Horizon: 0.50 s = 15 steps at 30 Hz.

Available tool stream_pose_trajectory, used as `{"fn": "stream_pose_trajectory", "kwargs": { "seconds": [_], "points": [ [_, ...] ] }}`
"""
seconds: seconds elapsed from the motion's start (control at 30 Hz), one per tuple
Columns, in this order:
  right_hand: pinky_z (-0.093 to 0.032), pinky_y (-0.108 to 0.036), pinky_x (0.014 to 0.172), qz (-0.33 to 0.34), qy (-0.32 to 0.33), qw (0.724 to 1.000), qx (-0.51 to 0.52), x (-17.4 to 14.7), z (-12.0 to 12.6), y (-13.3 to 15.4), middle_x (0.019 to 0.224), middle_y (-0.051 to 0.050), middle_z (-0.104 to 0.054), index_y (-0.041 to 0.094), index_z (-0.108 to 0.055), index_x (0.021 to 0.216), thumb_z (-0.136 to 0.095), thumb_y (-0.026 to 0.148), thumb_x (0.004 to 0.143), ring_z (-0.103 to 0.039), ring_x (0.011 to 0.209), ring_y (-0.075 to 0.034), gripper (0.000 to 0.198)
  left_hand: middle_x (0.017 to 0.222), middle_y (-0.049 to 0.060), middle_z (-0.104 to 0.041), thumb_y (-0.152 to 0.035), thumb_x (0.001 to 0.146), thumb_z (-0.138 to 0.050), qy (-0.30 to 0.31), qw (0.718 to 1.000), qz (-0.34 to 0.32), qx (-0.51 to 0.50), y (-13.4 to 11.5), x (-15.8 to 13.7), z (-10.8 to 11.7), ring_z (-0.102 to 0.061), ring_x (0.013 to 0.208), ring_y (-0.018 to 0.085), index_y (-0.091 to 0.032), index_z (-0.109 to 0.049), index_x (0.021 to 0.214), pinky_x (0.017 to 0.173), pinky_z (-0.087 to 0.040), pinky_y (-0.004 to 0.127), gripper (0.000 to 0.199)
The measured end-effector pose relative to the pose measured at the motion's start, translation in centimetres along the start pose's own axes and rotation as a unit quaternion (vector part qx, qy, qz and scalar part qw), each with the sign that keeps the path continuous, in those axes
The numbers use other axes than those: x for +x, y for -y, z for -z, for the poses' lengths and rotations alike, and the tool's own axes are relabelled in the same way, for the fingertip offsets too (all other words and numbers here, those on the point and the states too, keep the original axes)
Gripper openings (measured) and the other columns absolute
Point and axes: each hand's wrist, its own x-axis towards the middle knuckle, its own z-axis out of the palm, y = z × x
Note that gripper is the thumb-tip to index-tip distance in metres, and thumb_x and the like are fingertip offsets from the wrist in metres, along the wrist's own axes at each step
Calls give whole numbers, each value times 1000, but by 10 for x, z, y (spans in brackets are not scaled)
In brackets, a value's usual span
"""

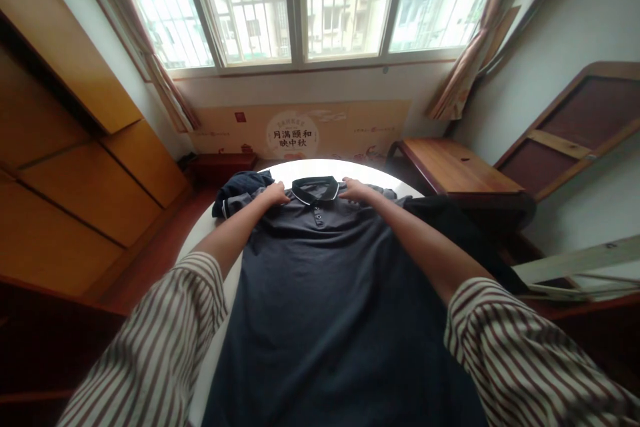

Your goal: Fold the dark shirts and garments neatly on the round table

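A dark grey polo shirt [320, 293] lies spread front side up, its collar [315, 191] at the far end and its body reaching towards me. White piping edges the black collar, and a short button placket shows below it. My left hand [275, 194] is closed on the shirt's shoulder, left of the collar. On the other shoulder, my right hand [356, 191] grips the cloth between thumb and fingers, with one finger sticking out. The fabric partly hides the fingertips of both hands.
Under the shirt is a white round table [320, 165]. Dark bunched clothing [243, 185] lies at its far left, and black cloth [440, 220] at the right. A wooden desk [460, 165] stands beyond on the right, wooden cabinets [75, 167] on the left.
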Motion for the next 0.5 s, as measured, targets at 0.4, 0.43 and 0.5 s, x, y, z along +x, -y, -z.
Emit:
{"fn": "stream_pose_trajectory", "kwargs": {
  "seconds": [0.4, 0.43, 0.5],
  "points": [
    [-53, -33, 86, 1, -124, 992, -1, 54, -8, 5, 118, -20, -68, 9, -56, 130, -52, 21, 94, -68, 101, -27, 38, 130, 25, -60, -15, 94, -45, -111, 990, -14, 89, 2, 36, 3, -58, 123, 31, -6, -60, 125, 104, -45, 40, 36],
    [-51, -35, 91, 12, -140, 990, 0, 53, -6, 8, 123, -20, -66, 9, -51, 135, -49, 20, 96, -66, 108, -27, 41, 136, 26, -55, -14, 94, -42, -124, 988, -26, 92, 0, 38, 4, -56, 126, 31, -5, -54, 132, 106, -44, 41, 41],
    [-48, -36, 97, 47, -145, 988, 4, 49, -5, 12, 125, -20, -66, 9, -48, 140, -49, 19, 96, -64, 115, -28, 45, 140, 27, -49, -11, 93, -42, -129, 985, -57, 96, -5, 37, 4, -53, 129, 30, -3, -46, 139, 107, -43, 41, 47]
  ]
}}
